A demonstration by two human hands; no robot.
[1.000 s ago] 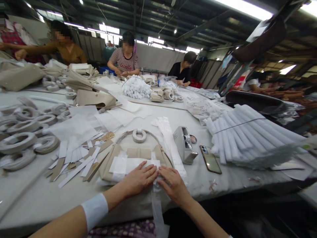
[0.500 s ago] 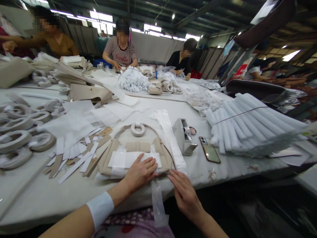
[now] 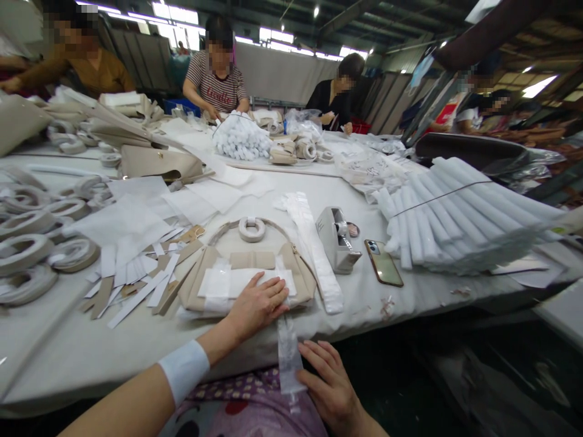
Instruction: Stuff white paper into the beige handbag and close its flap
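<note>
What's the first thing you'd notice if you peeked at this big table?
Right in front, the left hand presses flat on a beige bag with white paper on it, while the right hand touches a clear plastic strip hanging off the table edge. To the right lies a big bundle of white rolls, and on the left sit many tape rings.

The left hand (image 3: pixel 256 305) covers the near right part of the beige bag (image 3: pixel 248 276), the clear strip (image 3: pixel 288 355) hides the right hand (image 3: pixel 328 383)'s thumb, and both forearms run off the near edge.
</note>
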